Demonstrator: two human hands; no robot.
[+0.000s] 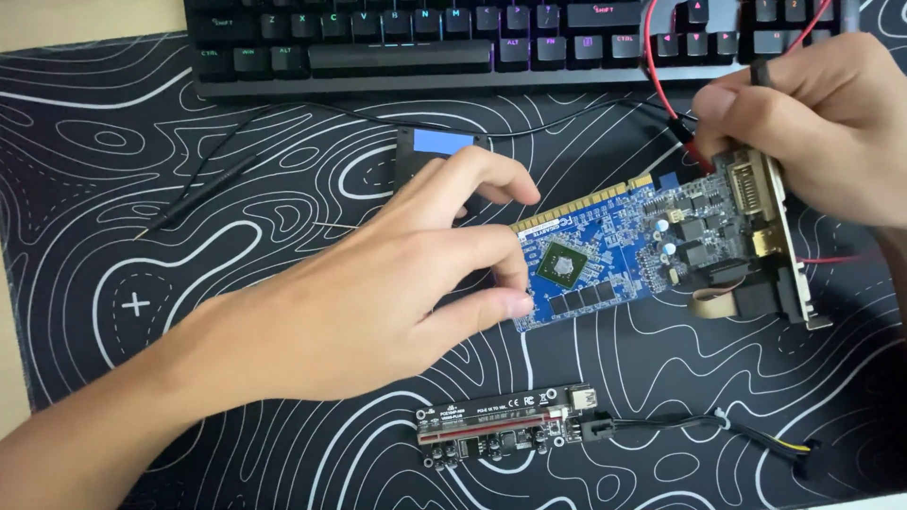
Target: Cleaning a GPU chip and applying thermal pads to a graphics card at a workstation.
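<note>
Across a black desk mat [142, 170] with white wavy lines: keyboard [425, 42] along the far edge. Blue circuit board [642, 246] at centre right, tilted, metal bracket end toward the right. Left hand [378, 283] grasping the board's left edge between thumb and fingers. Right hand [822, 123] clenched on a red-wired probe [694, 151], tip touching the board near the bracket. Nearer edge: small black adapter board [501, 430] with cable. Far left: loose black probe [194, 203] lying on the mat, untouched.

1 head view, looking steeply down, close over desk mat [142, 113], keyboard [425, 38] at top.
</note>
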